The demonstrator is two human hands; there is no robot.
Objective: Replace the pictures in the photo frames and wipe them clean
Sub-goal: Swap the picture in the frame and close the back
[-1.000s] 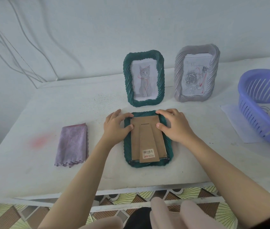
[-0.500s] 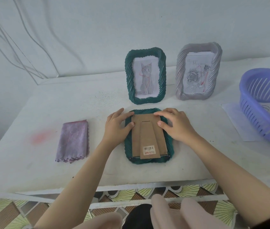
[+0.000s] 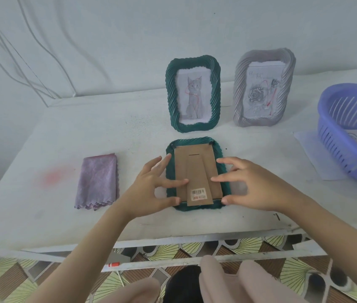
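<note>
A green photo frame (image 3: 195,143) lies face down on the white table (image 3: 42,149), its brown cardboard back (image 3: 197,169) with a barcode sticker facing up. My left hand (image 3: 153,186) is at the frame's lower left, fingers spread, fingertips touching the cardboard and the bottom corner. My right hand (image 3: 254,184) is at the lower right, fingers spread, fingertips on the cardboard and the bottom right corner. Behind stand a green frame with a cat drawing (image 3: 193,95) and a grey frame with a rose drawing (image 3: 264,88). A folded purple cloth (image 3: 98,180) lies to the left.
A purple plastic basket (image 3: 352,132) with a drawing inside sits at the right, on a sheet of paper (image 3: 308,149). Cables run along the wall at the left. The table's front edge is close below the face-down frame. A red smudge marks the table at the left.
Both hands have slid from the upper corners of the face-down frame down to its lower corners. The frame itself has stayed flat in place.
</note>
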